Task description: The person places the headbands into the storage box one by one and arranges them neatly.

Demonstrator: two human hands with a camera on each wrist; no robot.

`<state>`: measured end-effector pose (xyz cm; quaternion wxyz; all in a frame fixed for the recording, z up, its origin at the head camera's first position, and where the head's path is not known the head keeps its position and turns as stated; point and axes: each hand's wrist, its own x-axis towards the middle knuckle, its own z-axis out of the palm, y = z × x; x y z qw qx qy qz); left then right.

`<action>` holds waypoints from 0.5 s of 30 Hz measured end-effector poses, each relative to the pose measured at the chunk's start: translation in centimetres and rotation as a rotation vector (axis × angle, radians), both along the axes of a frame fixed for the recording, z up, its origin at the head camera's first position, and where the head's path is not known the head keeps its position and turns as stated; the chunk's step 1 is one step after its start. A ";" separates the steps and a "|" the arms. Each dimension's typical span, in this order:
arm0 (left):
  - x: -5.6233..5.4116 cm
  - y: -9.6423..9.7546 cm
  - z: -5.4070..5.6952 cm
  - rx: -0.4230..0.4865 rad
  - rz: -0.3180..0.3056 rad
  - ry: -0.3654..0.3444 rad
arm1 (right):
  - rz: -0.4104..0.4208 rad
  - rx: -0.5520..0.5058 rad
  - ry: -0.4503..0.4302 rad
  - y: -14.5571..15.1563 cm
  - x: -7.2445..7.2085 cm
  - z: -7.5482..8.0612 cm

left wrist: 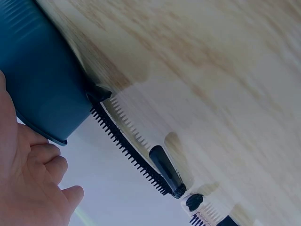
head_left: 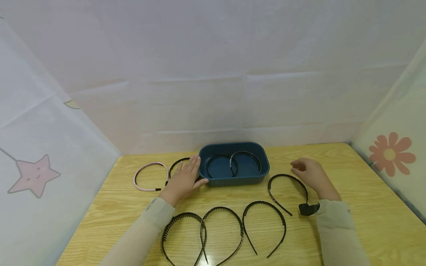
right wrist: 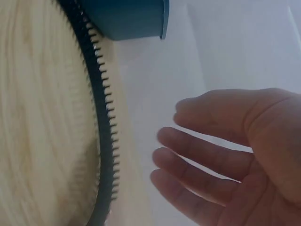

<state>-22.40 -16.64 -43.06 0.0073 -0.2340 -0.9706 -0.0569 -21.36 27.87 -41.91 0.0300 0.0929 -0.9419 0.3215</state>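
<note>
A dark blue plastic basin (head_left: 237,180) stands at the back of the table with two dark toothed headbands in it, one plain black (head_left: 219,155) and one with silvery trim (head_left: 230,162). My left hand (head_left: 183,181) lies along the basin's left side, fingers straight, touching its rim (left wrist: 59,141). Behind that hand a black headband (head_left: 171,168) is partly hidden. Over the table right of the basin hovers my right hand (head_left: 314,177), fingers loosely bent and holding nothing. A dark headband (head_left: 287,175) lies beside it, apart from the fingers (right wrist: 188,150).
At the left lies a pink headband (head_left: 151,163) with black tips. Three dark headbands, left (head_left: 184,215), middle (head_left: 221,208) and right (head_left: 263,202), lie along the front; the left two overlap. White cloth (head_left: 213,103) hangs behind the wooden table (head_left: 110,221).
</note>
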 end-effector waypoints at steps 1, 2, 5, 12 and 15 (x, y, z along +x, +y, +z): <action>0.0 0.0 0.0 -0.003 -0.002 0.001 | -0.001 0.004 -0.017 0.2 0.1 -0.2; 0.0 0.0 0.0 -0.002 -0.006 0.003 | 0.001 0.008 -0.033 0.3 0.1 -0.3; 0.1 0.0 0.0 -0.009 -0.005 0.000 | 0.004 0.020 -0.073 0.8 0.2 -0.7; 0.0 0.0 -0.1 0.001 -0.004 0.005 | 0.007 0.027 -0.131 1.2 0.1 -0.9; 0.0 -0.1 -0.2 0.003 -0.010 0.007 | 0.009 0.018 -0.168 1.2 0.2 -1.1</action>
